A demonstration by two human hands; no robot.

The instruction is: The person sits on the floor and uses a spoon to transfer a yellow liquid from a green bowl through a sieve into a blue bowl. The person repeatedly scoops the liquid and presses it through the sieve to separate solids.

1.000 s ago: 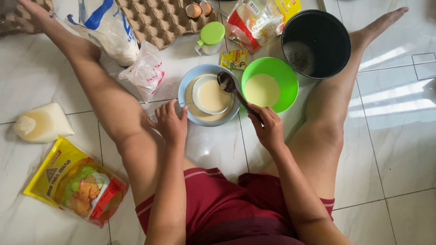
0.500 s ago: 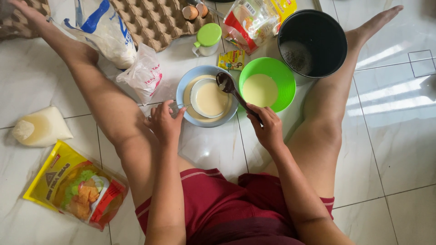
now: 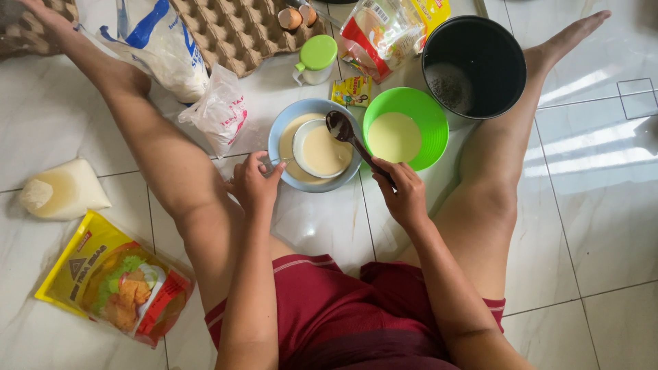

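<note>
I sit on a white tiled floor with my legs spread. Between them stands a blue bowl (image 3: 282, 133), and in it rests a small metal strainer (image 3: 320, 151) full of pale batter. My left hand (image 3: 255, 183) pinches the strainer's handle at the bowl's near-left rim. My right hand (image 3: 404, 193) grips a dark ladle (image 3: 346, 136) whose scoop hangs over the strainer's right edge. Just to the right sits a green bowl (image 3: 428, 113) with more pale batter.
A black pot (image 3: 504, 51) stands by my right leg. Behind the bowls lie an egg tray (image 3: 236, 27), a green-lidded cup (image 3: 317, 58), a flour bag (image 3: 161, 48), a small clear bag (image 3: 223, 109) and snack packets (image 3: 380, 31). A yellow packet (image 3: 113, 281) and a pale pouch (image 3: 62, 192) lie left.
The ladle's scoop has shifted a little right and lower, to the strainer's right edge. My left hand has closed in on the strainer's handle.
</note>
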